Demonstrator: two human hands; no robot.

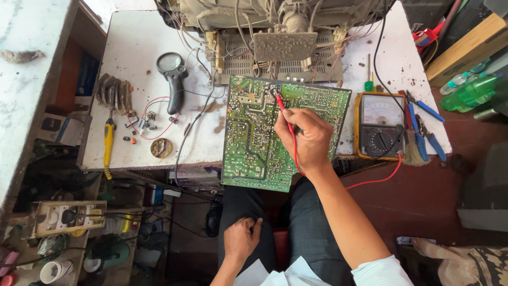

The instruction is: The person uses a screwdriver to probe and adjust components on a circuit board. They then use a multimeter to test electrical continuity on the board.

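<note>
Two hands were in view. The right hand (309, 139) was curled tight around a red probe (284, 115), its tip touching the far part of a green circuit board (254, 143). The board lay on a white table (132, 63), its near edge hanging over the table's near side. The left hand (242, 239) rested on the person's knee, loosely closed and holding nothing. A yellow meter (379, 127) sat just right of the board. A black magnifying glass (172, 79) lay to the left, with a yellow soldering iron (108, 145) farther left.
</note>
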